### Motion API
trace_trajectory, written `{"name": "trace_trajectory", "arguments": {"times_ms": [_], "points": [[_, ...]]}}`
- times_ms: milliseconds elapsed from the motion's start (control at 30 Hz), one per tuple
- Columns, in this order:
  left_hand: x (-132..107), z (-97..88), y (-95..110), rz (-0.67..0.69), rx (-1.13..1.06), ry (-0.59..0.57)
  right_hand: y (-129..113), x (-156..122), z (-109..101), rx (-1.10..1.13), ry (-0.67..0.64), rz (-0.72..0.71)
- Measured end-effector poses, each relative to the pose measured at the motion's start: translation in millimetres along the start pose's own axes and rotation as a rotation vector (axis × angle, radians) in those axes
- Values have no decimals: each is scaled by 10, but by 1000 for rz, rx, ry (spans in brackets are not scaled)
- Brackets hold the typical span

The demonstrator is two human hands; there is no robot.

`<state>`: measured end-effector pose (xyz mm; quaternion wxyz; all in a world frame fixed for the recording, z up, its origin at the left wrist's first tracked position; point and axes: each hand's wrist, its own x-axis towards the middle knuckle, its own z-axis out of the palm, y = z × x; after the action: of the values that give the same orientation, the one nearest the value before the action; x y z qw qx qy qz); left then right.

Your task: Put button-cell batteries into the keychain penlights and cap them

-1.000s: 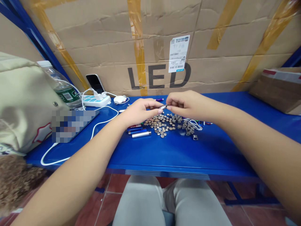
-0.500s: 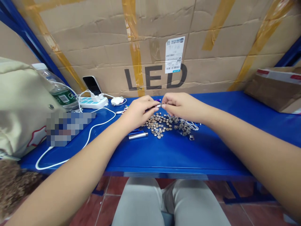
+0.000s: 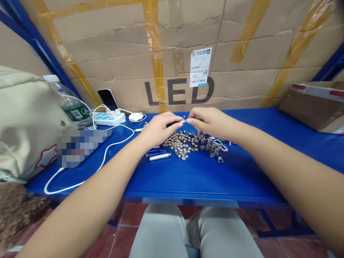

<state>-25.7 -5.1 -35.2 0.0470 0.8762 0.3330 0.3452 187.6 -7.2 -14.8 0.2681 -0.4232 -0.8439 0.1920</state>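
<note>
Head view: the left hand (image 3: pixel 163 126) has its grip on a slim, silver-tipped tube (image 3: pixel 183 121) near the button cells (image 3: pixel 179 145) on the desk (image 3: pixel 199 179); whether the right hand (image 3: pixel 204 119), at its tip, grasps I cannot tell. The capped bottle's (image 3: pixel 77 114) contents are unclear.

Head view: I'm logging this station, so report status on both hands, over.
Left grip pinching a small metal-ended piece. Right grip at its tip, hold unclear. Loose metal discs spread on the blue table below; nothing seen blocking.
</note>
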Motion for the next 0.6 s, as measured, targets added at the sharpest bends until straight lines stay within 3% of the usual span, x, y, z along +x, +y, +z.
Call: {"name": "trace_trajectory", "arguments": {"times_ms": [100,267,433,600], "points": [[-10,-11,-21,-92,-148,-67,33,16,10,-297,45,-181],[-13,-2,1,-75,-115,1,37,19,53,-340,76,-225],[-23,32,2,57,67,78,17,8,121,-48,55,-62],[-7,38,-28,255,326,125,-37,9,176,513,-59,218]]}}
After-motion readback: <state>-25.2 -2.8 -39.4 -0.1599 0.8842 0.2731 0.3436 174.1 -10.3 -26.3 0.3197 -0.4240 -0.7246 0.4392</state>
